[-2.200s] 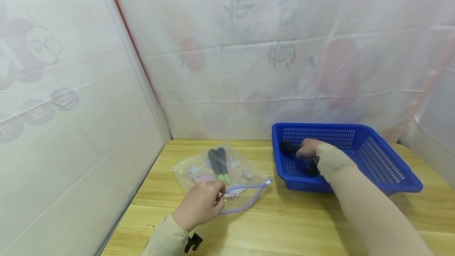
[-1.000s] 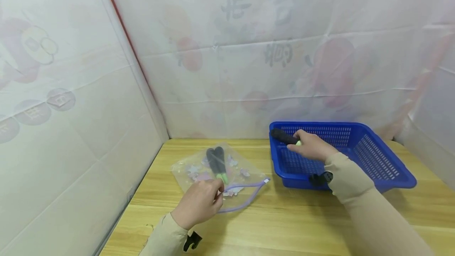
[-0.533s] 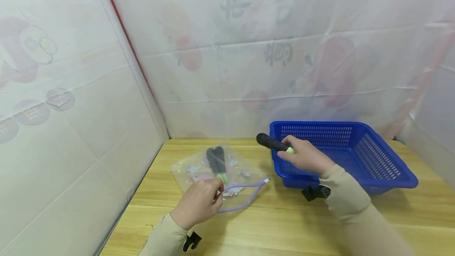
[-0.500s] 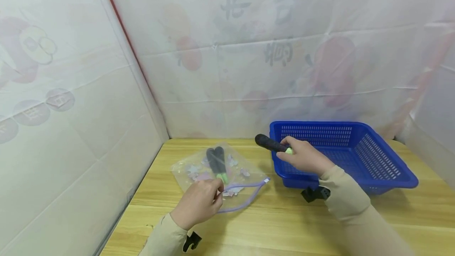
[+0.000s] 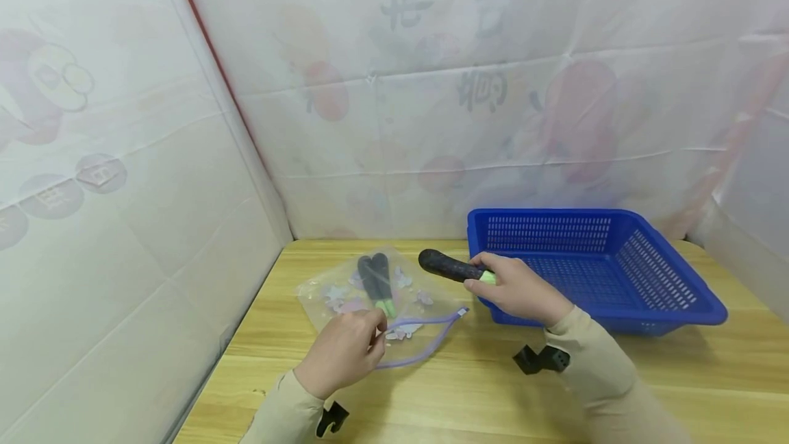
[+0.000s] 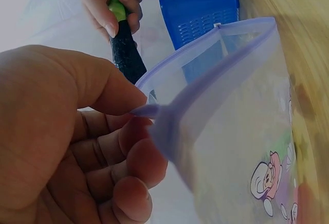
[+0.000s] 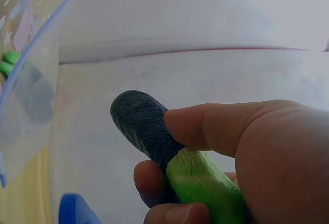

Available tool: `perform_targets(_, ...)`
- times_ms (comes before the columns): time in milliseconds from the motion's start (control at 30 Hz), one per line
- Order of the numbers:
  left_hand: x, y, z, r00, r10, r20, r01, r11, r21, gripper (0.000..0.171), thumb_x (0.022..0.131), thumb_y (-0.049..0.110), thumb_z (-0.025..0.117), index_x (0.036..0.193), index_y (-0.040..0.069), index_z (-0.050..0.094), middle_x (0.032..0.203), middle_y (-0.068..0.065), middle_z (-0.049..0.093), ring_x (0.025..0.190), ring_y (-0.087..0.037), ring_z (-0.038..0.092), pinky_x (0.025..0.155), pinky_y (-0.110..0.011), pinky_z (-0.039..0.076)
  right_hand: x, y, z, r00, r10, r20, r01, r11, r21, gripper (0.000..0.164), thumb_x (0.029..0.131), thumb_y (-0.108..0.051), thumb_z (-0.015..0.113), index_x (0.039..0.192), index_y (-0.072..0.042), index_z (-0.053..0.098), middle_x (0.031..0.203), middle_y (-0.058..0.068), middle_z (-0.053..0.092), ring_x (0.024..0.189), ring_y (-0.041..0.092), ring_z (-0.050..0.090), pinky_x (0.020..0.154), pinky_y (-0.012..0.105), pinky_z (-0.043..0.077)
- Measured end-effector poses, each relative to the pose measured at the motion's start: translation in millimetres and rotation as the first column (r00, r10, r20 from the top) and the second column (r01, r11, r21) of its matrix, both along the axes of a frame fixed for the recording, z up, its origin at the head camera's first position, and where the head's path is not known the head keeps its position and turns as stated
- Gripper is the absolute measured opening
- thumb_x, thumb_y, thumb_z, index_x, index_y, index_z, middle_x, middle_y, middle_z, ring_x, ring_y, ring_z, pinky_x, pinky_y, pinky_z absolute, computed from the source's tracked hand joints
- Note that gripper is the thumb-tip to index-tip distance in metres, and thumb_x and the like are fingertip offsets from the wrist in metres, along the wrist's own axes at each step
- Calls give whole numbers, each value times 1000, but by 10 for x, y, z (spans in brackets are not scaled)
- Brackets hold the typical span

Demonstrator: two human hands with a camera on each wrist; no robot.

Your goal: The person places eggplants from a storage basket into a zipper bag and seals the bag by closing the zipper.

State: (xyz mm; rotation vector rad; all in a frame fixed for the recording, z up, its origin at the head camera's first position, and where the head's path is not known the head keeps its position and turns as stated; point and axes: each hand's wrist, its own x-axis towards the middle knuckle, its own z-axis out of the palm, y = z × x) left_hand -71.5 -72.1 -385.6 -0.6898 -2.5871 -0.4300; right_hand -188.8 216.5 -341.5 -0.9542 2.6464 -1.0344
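Observation:
My left hand (image 5: 342,353) pinches the purple zip edge of a clear slider bag (image 6: 241,126) between thumb and fingers. The bag lies on the table with its mouth spread apart toward the right, and cartoon figures are printed on it. Two dark eggplants (image 5: 375,279) with light green stem ends lie inside it, side by side. My right hand (image 5: 518,288) grips a third eggplant (image 5: 448,266) near its green end (image 7: 200,180), thumb on top and fingers beneath. Its dark rounded end points left, above the table between bag and basket.
A blue perforated basket (image 5: 690,279) stands on the right of the wooden table (image 5: 468,389), just behind my right hand. Printed white sheeting (image 5: 394,156) closes off the back and left. Black wrist mounts (image 5: 542,360) hang below my sleeves.
My right hand has lifted the eggplant out of the blue basket and carried it left past the rim, toward the bag. My left hand keeps its place on the bag's edge.

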Motion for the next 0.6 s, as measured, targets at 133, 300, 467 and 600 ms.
perform_targets(133, 3, -2, 0, 1000, 4, 2, -4, 1000, 6, 13, 80, 3, 63, 77, 14, 57, 62, 11, 48, 51, 1, 37, 46, -14, 33, 50, -24, 14, 1000, 8, -8, -8, 1000, 12, 40, 95, -40, 57, 123, -12, 56, 62, -4, 41, 45, 9, 25, 47, 30, 33)
perform_targets(300, -1, -5, 4, 1000, 11, 2, -11, 1000, 17, 12, 79, 3, 64, 77, 14, 57, 62, 11, 48, 51, 1, 38, 46, -14, 34, 127, 2, 87, 999, 28, -17, -27, 999, 27, 40, 94, -40, 59, 124, -14, 58, 63, -5, 42, 44, 8, 28, 46, 28, 33)
perform_targets(467, -7, -7, 12, 1000, 16, -3, -16, 1000, 20, 13, 79, 3, 64, 77, 14, 57, 62, 11, 47, 52, 1, 38, 46, -14, 34, 177, 56, 142, 997, 73, -14, -72, 997, 19, 41, 92, -43, 60, 124, -17, 61, 60, -6, 45, 43, 5, 31, 41, 25, 33)
perform_targets(600, -9, -12, 11, 1000, 13, -15, -13, 1000, 22, 14, 79, 3, 65, 77, 14, 57, 62, 12, 47, 52, 0, 38, 46, -14, 34, 199, 79, 165, 991, 130, -10, -130, 992, 4, 39, 91, -44, 62, 121, -18, 63, 58, -9, 45, 42, 3, 32, 40, 23, 33)
